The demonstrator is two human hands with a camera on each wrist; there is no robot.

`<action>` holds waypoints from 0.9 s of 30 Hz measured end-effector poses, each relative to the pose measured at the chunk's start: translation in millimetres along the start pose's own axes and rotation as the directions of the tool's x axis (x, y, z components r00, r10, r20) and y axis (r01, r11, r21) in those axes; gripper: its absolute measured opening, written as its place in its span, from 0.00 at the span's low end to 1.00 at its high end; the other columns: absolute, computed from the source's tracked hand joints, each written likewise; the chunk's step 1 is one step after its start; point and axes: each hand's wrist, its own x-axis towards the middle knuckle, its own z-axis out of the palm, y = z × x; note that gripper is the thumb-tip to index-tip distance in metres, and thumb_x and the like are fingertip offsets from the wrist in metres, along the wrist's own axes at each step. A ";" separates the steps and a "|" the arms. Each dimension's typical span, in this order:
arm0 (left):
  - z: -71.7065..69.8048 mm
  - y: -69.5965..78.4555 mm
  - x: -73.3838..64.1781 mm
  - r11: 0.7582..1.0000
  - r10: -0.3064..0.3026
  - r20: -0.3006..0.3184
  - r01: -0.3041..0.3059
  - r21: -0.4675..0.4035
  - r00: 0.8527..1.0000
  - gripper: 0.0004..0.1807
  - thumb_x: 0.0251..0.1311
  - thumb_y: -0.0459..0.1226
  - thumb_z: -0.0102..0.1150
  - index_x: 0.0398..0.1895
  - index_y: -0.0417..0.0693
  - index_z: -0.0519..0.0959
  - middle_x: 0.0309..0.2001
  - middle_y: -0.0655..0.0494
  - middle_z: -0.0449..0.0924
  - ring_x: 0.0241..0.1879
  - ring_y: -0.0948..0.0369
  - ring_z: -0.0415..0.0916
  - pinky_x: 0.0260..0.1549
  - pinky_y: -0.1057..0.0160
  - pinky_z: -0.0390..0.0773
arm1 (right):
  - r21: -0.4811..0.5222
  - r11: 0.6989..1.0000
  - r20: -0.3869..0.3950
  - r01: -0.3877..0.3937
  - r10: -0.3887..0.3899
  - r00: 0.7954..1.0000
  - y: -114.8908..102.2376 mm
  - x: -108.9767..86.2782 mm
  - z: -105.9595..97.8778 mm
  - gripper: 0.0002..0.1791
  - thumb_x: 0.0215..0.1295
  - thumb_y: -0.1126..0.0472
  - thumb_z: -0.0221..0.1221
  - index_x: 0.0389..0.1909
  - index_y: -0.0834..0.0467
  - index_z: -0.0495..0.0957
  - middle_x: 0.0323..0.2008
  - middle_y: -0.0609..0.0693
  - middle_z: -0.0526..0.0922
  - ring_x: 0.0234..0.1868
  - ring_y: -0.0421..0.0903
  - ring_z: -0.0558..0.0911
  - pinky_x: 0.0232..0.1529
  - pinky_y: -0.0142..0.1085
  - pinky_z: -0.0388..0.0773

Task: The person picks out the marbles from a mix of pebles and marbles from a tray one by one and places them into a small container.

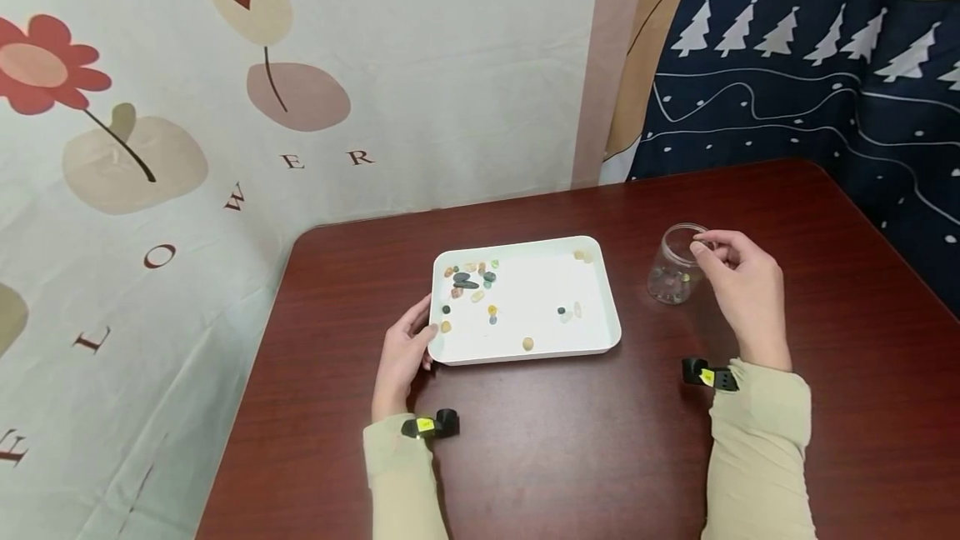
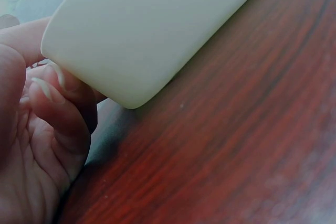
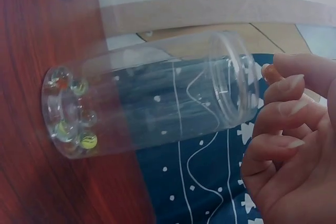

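Note:
A shallow white tray (image 1: 525, 294) lies on the table with pebbles of several colours in it, most toward its left side. My left hand (image 1: 401, 357) grips the tray's left edge near the front corner, thumb at the rim; in the left wrist view the other fingers curl beside the tray wall (image 2: 131, 66). Over at the right, a clear jar (image 1: 670, 277) stands upright without a lid, glass marbles (image 3: 89, 141) at its bottom. Just beyond the jar's mouth, my right hand (image 1: 746, 294) pinches a small orange-brown pebble (image 3: 272, 74) between thumb and fingertips.
The dark red wooden table (image 1: 577, 448) ends at a pale flower-printed cloth (image 1: 450, 107) behind and a navy cloth with white trees (image 1: 787, 98) at the far right. Dark pebbles (image 1: 465, 283) and a tan pebble (image 1: 528, 343) sit inside the tray.

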 end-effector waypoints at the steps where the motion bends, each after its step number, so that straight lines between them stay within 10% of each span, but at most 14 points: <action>1: 0.0 -1.5 0.8 1.000 0.005 -0.003 -0.005 0.003 1.000 0.27 0.58 0.33 0.53 0.61 0.62 0.70 0.60 0.56 0.70 0.09 0.63 0.62 0.07 0.68 0.66 | 0.001 1.000 -0.002 -0.003 0.003 1.000 1.1 0.4 0.3 0.23 0.61 0.40 0.52 0.50 0.49 0.77 0.29 0.55 0.76 0.29 0.44 0.67 0.26 0.34 0.62; 27: 2.5 22.6 -14.2 1.000 -0.002 0.012 0.002 0.017 1.000 0.28 0.58 0.32 0.51 0.64 0.52 0.67 0.61 0.49 0.69 0.09 0.65 0.62 0.08 0.68 0.67 | -0.036 0.997 -0.004 -0.062 0.062 0.998 13.8 6.2 3.1 0.21 0.60 0.40 0.52 0.47 0.47 0.78 0.21 0.47 0.73 0.22 0.41 0.67 0.20 0.35 0.61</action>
